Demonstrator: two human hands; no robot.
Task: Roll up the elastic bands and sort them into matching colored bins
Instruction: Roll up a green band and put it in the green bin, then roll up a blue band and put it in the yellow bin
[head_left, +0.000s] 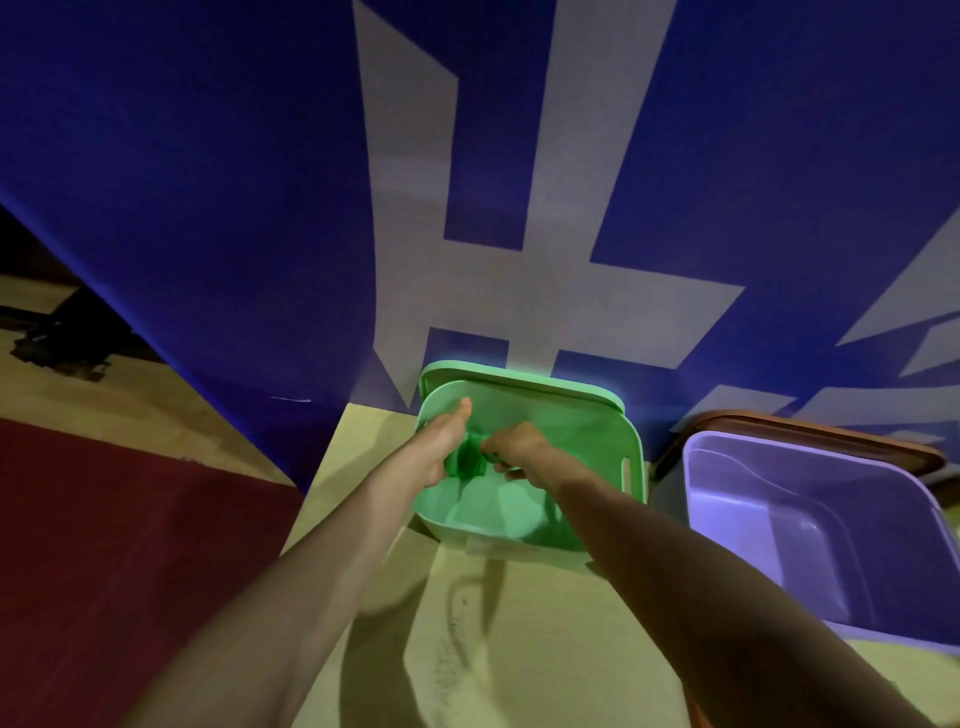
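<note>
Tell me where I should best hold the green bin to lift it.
Probably by the slot handle cut in the right wall of the green bin, hooking fingers in from above, since the purple bin stands close on that side.

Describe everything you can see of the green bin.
The green bin is a pale green, plastic-looking tub, squarish with rounded corners and a handle slot in its right wall. It stands open on a yellowish surface against the blue-and-white wall; a matching green edge, perhaps a lid, shows behind. The left hand and right hand hold a green band over its opening.
</note>
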